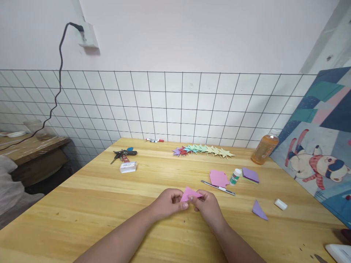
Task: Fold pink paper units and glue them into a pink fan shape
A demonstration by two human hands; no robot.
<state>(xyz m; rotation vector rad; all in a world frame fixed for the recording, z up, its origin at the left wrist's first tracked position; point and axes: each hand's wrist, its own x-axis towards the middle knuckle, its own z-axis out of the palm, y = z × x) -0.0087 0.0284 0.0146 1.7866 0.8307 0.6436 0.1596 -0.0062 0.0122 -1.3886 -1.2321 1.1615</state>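
Observation:
A small pink paper [189,193], folded to a triangular shape, is held between my two hands above the wooden table. My left hand [170,201] is closed on its left corner, with the thumb at the lower edge. On the right side, my right hand [207,205] pinches the same paper, thumb on its front face. Just beyond my right hand lie a stack of pink paper squares [218,178] and a slim craft knife [218,187]. The fingertips behind the paper are partly hidden.
A glue stick [235,177], purple paper squares [251,174], a purple folded triangle [259,210] and an eraser [280,204] lie to the right. Pointed folded-paper pieces [205,149], a marker [155,140] and a bottle [264,148] are at the back. Keys [123,154] and a small box [128,167] sit left.

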